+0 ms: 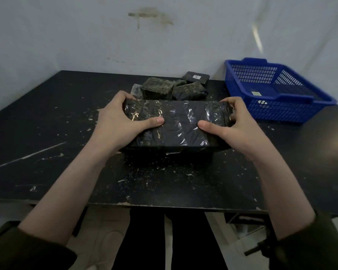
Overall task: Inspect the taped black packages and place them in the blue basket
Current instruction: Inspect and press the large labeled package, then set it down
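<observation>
A large black package (176, 123) wrapped in shiny clear tape is held above the middle of the black table (47, 133). My left hand (117, 117) grips its left end with the thumb on top. My right hand (234, 121) grips its right end the same way. Behind it lies a pile of smaller taped black packages (164, 89), and a flat black one with a white label (196, 77) sits at the back. The blue basket (281, 112) stands at the back right, holding no packages.
The table top is scratched and flecked with white marks. A pale wall rises right behind the table and the basket. The table's front edge runs below my forearms, with my legs and the floor under it.
</observation>
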`<state>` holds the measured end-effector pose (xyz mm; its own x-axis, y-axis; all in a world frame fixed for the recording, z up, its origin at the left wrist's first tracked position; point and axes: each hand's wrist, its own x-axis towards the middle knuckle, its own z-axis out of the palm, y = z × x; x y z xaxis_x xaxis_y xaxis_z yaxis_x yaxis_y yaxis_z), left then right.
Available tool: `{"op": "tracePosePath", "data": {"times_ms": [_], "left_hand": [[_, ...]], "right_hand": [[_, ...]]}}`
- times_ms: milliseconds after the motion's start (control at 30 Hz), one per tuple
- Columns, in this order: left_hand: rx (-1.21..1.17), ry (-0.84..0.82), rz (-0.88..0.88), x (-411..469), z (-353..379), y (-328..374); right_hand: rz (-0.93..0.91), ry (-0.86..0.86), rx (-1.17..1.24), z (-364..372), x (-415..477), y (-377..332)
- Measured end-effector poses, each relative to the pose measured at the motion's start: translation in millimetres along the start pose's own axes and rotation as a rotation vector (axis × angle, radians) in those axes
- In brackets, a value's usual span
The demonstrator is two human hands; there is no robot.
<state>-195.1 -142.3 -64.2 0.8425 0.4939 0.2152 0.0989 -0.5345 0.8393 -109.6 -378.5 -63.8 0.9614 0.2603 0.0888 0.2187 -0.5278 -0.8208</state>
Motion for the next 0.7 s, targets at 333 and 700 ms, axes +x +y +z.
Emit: {"op": "tracePosePath", "data": {"times_ms": [333,700], "left_hand": [[-0.007,0.006,0.068,-6,-3,-5],[-0.373,0.011,-0.13,0,-8,-15]], "right_hand": [[-0.125,0.099,0.017,-4,-18,8],[-0.661,0.275,0.227,25,-33,48]]}}
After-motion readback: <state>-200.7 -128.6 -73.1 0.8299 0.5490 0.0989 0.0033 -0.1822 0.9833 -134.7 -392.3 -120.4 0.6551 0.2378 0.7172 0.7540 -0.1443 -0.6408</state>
